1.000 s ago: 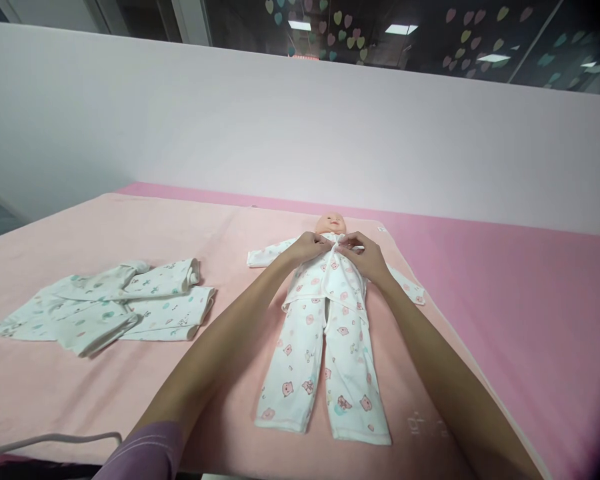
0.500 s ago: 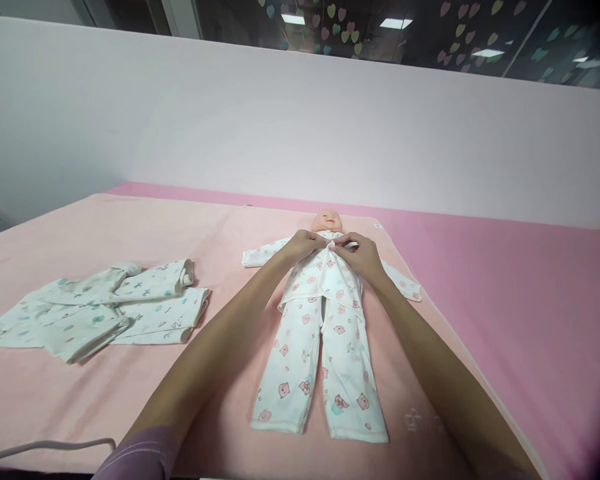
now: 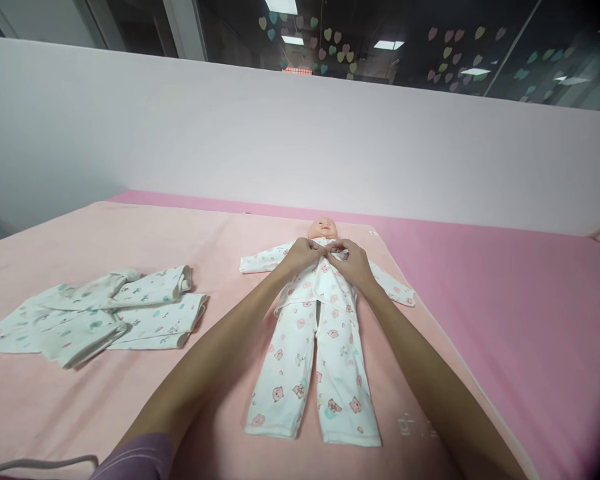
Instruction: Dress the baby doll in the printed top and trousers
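Observation:
A baby doll (image 3: pixel 323 228) lies on its back, head toward the wall. It wears a white long-sleeved top (image 3: pixel 325 283) and white trousers (image 3: pixel 337 373) with pink animal prints. On the doll's chest, my left hand (image 3: pixel 305 253) pinches the front of the top from the left. My right hand (image 3: pixel 351 260) grips the same front edge from the right, its fingertips close to the left ones. The small spot between my fingertips is hidden. Below my hands the front of the top parts slightly over the trousers.
A second set of white baby clothes (image 3: pixel 95 313) with green prints lies at the left. Everything rests on a pale pink blanket (image 3: pixel 220 413) over a pink mat (image 3: pixel 500 307). A grey cable (image 3: pixel 45 461) runs along the near left edge. Behind stands a white wall (image 3: pixel 300 140).
My head has tilted up slightly, so the scene sits lower in view. Both hands stay at the chest of the top, with fingertips shifted only a little.

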### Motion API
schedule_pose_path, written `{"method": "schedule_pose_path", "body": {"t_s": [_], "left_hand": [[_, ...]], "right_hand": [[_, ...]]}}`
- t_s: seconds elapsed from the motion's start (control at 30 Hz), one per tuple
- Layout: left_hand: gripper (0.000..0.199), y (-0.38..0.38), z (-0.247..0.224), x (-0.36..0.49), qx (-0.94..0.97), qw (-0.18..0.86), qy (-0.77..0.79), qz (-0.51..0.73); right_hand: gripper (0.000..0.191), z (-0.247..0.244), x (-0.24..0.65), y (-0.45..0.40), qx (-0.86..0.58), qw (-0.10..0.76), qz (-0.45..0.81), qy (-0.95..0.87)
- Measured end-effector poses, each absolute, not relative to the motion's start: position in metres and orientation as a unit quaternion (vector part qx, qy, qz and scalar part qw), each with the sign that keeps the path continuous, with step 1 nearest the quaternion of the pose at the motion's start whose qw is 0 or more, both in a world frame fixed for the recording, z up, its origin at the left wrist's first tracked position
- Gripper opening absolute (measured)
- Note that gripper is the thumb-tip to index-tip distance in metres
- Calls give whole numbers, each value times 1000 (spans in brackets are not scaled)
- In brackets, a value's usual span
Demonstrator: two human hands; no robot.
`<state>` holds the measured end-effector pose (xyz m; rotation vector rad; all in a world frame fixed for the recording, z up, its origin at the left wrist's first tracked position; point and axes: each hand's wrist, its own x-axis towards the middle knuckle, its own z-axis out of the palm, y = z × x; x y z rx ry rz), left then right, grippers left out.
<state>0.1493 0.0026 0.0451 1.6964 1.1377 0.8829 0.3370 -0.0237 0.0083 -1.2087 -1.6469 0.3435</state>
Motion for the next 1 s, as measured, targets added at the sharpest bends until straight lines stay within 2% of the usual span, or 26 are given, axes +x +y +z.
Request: {"method": "schedule_pose_path", "body": {"t_s": [0.1,0.27,0.47,0.83,1.0], "left_hand": [[44,8,44,149,663,467,471,346],[41,13,44,148,622,520,467,353],[24,16,38,149,572,577,451,370],[27,20,32,150,577,574,447,370],[32,29,27,145,635,532,441,345]], "right_hand": [[33,8,339,-23,-506,520,175,-666],[26,9,344,-24,-501,475,210,-692],[30,10,342,-22,-496,466,210,-702],[29,3,338,-17,-482,509,285,-654],[29,2,337,-16,-483,517,317,-631]]}}
